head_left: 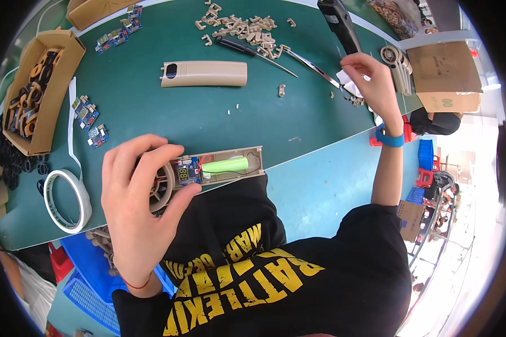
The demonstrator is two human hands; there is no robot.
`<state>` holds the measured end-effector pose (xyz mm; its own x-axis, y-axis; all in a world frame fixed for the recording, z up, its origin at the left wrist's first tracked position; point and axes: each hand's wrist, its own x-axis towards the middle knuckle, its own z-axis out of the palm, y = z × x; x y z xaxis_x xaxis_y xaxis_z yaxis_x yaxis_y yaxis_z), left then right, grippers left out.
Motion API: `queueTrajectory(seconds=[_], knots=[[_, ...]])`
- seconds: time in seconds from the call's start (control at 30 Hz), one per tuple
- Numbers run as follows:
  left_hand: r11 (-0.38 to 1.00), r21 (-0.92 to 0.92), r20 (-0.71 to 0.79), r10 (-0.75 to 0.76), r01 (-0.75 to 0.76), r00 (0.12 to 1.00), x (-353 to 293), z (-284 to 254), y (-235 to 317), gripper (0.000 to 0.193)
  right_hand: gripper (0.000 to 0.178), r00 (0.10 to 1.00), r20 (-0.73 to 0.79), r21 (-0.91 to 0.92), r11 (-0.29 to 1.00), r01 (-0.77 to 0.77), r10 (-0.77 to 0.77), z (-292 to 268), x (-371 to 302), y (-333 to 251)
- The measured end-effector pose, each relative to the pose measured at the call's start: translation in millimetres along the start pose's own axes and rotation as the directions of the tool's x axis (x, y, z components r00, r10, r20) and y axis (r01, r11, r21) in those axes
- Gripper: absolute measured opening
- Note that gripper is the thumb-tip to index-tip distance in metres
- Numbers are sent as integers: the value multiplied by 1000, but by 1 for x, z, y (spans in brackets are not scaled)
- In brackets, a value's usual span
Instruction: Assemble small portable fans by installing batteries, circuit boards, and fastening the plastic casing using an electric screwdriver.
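Note:
My left hand (143,196) is curled round the ring-shaped head of an opened beige handheld fan (256,163) at the table's front edge. Inside the fan's handle lie a blue circuit board (186,172) with a small display, red wires and a green battery cell (225,165). My right hand (374,84) is raised at the far right, thumb and forefinger drawn together; whatever they pinch is too small to make out. Its fingers are at the lower end of a black electric screwdriver (342,25). A beige handle cover (205,74) lies beyond the fan.
Small beige parts (253,28) are heaped at the back, beside a black-handled screwdriver (239,46) and tweezers (312,67). A box of rings (67,70), circuit boards (85,112) and a white tape roll (87,210) are on the left. A cardboard box (444,73) stands far right.

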<state>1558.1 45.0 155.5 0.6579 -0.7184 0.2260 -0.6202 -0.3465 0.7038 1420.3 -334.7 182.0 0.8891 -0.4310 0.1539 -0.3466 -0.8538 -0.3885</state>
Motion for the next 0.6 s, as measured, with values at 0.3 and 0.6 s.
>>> queueTrajectory(seconds=[0.3,0.6], knots=[[1000,-2,-4,-6,6,1000,-1,-3,-3,44,10,984,170,6,998,-59,57,4,-31,-11],[1000,-13,49,-15,16,999,3,-9,-2,44,15,995,-13,3,995,101,-101,35,-23,-80]])
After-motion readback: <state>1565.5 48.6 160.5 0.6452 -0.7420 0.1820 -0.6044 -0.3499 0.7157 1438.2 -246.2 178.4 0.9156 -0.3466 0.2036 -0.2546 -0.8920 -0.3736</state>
